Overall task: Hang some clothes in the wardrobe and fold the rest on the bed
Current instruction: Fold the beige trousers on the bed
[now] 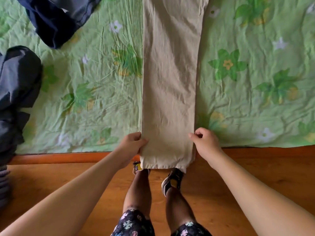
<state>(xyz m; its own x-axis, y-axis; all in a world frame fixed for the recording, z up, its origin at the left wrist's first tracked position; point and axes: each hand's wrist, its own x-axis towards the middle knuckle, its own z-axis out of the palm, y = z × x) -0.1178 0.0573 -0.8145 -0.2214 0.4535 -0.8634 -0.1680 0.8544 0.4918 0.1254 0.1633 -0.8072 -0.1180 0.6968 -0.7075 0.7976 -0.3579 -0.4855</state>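
Observation:
Beige trousers [170, 74] lie flat and lengthwise on the bed, legs stacked one on the other, running from the top of the view down to me. Their hem hangs a little over the bed's near edge. My left hand [130, 146] pinches the left side of the leg end. My right hand [207, 142] pinches the right side, fingers curled at the fabric's edge.
The bed carries a green flowered sheet [255, 74]. A dark navy garment [56, 19] lies at the top left. A dark grey pile of clothes [15, 92] sits at the left edge. A wooden bed frame [59, 157] and wooden floor [255, 167] lie below, with my legs and shoes.

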